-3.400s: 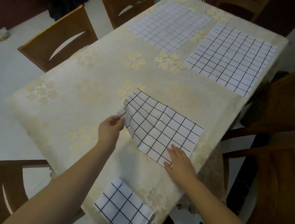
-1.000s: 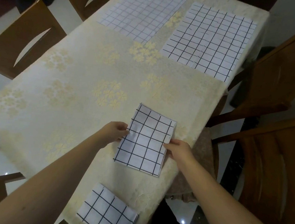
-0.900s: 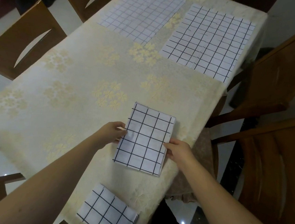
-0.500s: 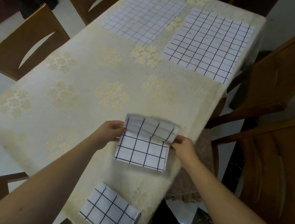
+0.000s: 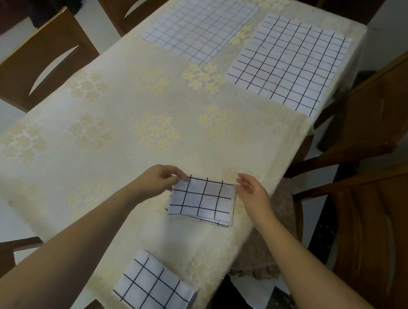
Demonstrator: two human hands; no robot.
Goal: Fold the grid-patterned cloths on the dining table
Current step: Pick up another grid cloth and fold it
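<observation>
A folded grid-patterned cloth [image 5: 201,199] is lying flat near the right edge of the surface [image 5: 118,112], its layered edges showing along the near side. The person's left hand [image 5: 157,181] is resting at the cloth's far left corner, fingers curled with the fingertips pinching that corner. The right hand [image 5: 250,189] is hovering just beside the far right corner, fingers loosely spread and gripping nothing. A second folded cloth [image 5: 152,294] is sitting nearer the person, at the surface's near edge. Two unfolded cloths are lying spread out at the far end: a fine-lined one [image 5: 199,22] on the left and a bolder-lined one [image 5: 288,63] on the right. A cream floral tablecloth is covering the surface, and wooden chairs [image 5: 41,58] are standing on both sides.
</observation>
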